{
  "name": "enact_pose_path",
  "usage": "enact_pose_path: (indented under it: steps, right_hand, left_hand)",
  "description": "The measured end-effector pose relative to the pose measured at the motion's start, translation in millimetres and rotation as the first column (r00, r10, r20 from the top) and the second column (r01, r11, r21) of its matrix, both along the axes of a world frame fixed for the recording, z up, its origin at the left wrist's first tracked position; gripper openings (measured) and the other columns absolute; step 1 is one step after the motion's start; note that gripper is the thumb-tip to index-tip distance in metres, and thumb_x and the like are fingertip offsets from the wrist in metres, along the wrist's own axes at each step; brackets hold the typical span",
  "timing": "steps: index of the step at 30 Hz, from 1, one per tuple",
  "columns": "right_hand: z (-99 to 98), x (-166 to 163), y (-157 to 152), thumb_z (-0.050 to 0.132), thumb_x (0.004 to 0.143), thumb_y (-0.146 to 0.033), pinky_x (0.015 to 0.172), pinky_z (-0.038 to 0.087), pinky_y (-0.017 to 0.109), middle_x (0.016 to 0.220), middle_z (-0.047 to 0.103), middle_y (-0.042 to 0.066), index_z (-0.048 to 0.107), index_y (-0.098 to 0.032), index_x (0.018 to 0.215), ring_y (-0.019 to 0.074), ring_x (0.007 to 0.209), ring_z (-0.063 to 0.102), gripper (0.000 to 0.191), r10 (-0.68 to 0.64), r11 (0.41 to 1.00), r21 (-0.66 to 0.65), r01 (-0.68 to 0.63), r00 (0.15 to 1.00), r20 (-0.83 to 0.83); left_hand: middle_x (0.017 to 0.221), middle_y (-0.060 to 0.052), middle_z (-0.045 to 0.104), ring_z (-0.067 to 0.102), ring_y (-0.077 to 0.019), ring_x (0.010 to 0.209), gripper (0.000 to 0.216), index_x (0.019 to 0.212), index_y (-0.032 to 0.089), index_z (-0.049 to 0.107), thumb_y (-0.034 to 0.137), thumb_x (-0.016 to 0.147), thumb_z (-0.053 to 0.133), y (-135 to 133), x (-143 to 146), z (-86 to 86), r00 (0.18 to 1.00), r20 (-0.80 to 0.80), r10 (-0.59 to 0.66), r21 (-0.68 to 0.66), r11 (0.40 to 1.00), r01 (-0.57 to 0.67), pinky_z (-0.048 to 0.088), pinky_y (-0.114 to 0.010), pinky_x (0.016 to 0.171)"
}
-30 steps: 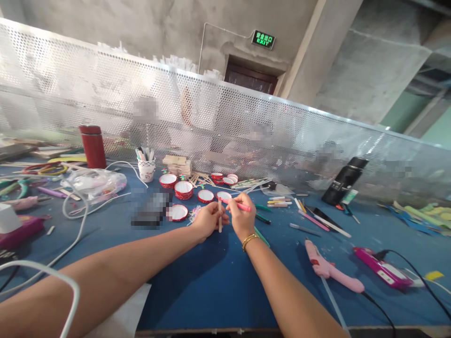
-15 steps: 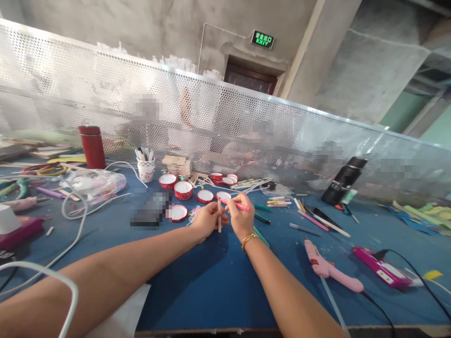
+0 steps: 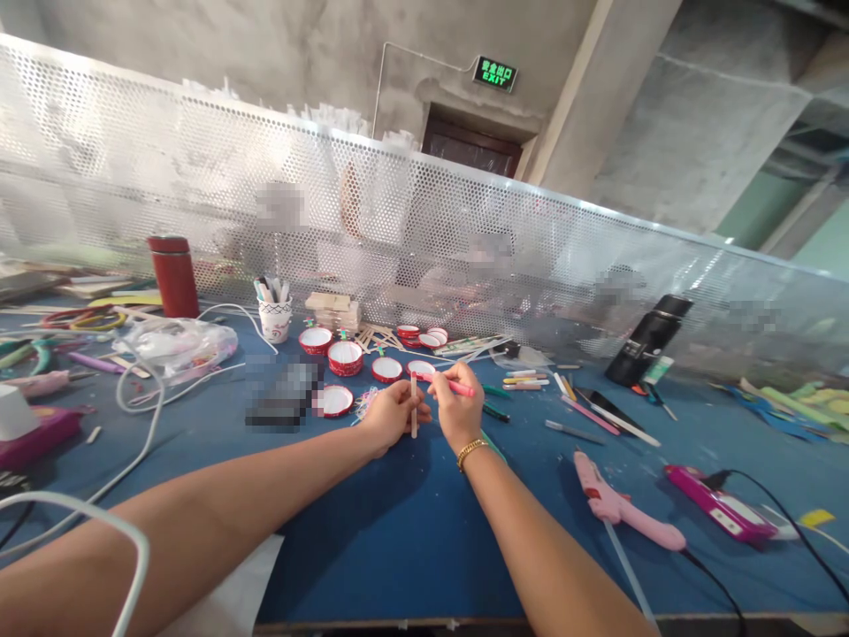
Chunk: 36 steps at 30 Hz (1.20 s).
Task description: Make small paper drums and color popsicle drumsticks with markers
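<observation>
Left grip [image 3: 390, 414], thumb and fingertips pressed together, was clamped on a slim pale stick [image 3: 415, 420] that stood nearly upright in view, above the blue worktop [image 3: 398, 557]; whether it touched the surface could not be told. Right grip [image 3: 459, 402] was closed around a pink pen [image 3: 461, 388], its point aimed leftward at the stick's upper end, where a little red showed. For a clean mark, a firm left pinch away from that red end and a light, steady pen stroke seemed the best handling. Just beyond the hands lay a red-rimmed white dish [image 3: 422, 366], with a second dish [image 3: 387, 370] to its left, and a tangle of coloured strands [image 3: 364, 405] beside the left grip. Farther out, a pink glue gun [image 3: 623, 509] lay rightward and a paper cup of pens [image 3: 274, 320] stood leftward.
</observation>
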State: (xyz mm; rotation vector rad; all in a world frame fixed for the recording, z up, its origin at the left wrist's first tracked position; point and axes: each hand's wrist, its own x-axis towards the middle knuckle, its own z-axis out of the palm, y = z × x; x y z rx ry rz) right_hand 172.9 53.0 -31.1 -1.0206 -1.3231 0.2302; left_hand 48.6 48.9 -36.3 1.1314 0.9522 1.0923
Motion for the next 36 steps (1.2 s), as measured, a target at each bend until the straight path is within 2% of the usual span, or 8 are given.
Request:
enact_pose_path:
  steps: [4,9,15,20,24,30,36]
  right_hand:
    - [0.5,-1.5,-0.7,0.059,0.082,-0.031,0.062,0.044,0.027,0.057,0.061,-0.003,0.050,-0.023,0.065,0.0154,0.056,0.057,0.021,0.059,0.998,0.011,-0.059,0.998,0.008]
    - [2.1,-0.2,-1.0,0.059,0.082,-0.033,0.061,0.043,0.028,0.058,0.059,-0.003,0.049,-0.024,0.064,0.0159,0.056,0.057,0.022,0.007,1.000,0.004,-0.007,1.000,-0.014]
    - [2.0,-1.9,-1.3,0.058,0.081,-0.030,0.060,0.043,0.027,0.057,0.060,-0.003,0.050,-0.023,0.065,0.0150,0.055,0.056,0.020,0.065,0.998,0.009,-0.065,0.998,0.005]
    - [1.8,0.1,0.1,0.059,0.082,-0.032,0.062,0.043,0.028,0.058,0.060,-0.002,0.050,-0.023,0.064,0.0158,0.058,0.056,0.022,-0.002,1.000,0.009,0.002,1.000,-0.002]
    - [3.2,-1.8,-2.1,0.058,0.082,-0.030,0.061,0.044,0.027,0.057,0.059,-0.003,0.050,-0.023,0.065,0.0152,0.056,0.056,0.020,0.052,0.999,0.016,-0.052,0.999,0.003]
    - [3.0,-0.3,-0.8,0.059,0.082,-0.033,0.062,0.044,0.028,0.059,0.061,-0.002,0.050,-0.023,0.065,0.0159,0.057,0.057,0.022,-0.004,1.000,-0.010,0.004,1.000,0.005]
    - [2.6,-1.2,-0.6,0.059,0.082,-0.030,0.061,0.044,0.027,0.058,0.061,-0.003,0.050,-0.023,0.066,0.0153,0.056,0.057,0.020,0.049,0.999,-0.002,-0.049,0.999,-0.001]
  left_hand:
    - [0.075,-0.002,0.073,0.072,-0.0145,0.060,0.014,0.083,0.018,0.056,0.011,0.095,0.053,-1.1,0.3,0.8,1.000,0.015,-0.003,0.012,1.000,0.003,0.053,-0.022,0.053]
    - [0.076,-0.002,0.074,0.073,-0.0150,0.061,0.010,0.085,0.019,0.057,0.012,0.093,0.058,-0.9,-0.7,0.0,1.000,0.007,0.003,-0.003,1.000,-0.003,0.053,-0.021,0.052]
    - [0.076,-0.003,0.074,0.072,-0.0155,0.060,0.010,0.083,0.019,0.058,0.016,0.091,0.063,0.9,-0.2,-2.4,0.999,0.037,-0.002,0.022,1.000,0.002,0.053,-0.022,0.053]
    - [0.076,-0.002,0.074,0.072,-0.0150,0.060,0.009,0.084,0.019,0.058,0.016,0.091,0.064,1.3,0.2,-2.0,1.000,0.012,0.007,0.000,1.000,-0.007,0.052,-0.021,0.051]
    - [0.077,-0.002,0.074,0.073,-0.0153,0.061,0.011,0.082,0.019,0.058,0.019,0.090,0.067,1.8,-0.4,-3.0,0.999,0.031,-0.007,0.022,1.000,0.006,0.054,-0.022,0.053]
    - [0.078,-0.003,0.075,0.073,-0.0159,0.062,0.010,0.084,0.020,0.059,0.019,0.090,0.066,4.1,-1.3,-5.9,1.000,0.027,-0.012,0.008,1.000,0.011,0.053,-0.022,0.054]
    - [0.077,-0.002,0.076,0.073,-0.0151,0.064,0.013,0.085,0.020,0.059,0.025,0.089,0.070,5.9,-2.0,-9.1,0.998,0.045,-0.038,0.028,0.999,0.037,0.053,-0.021,0.055]
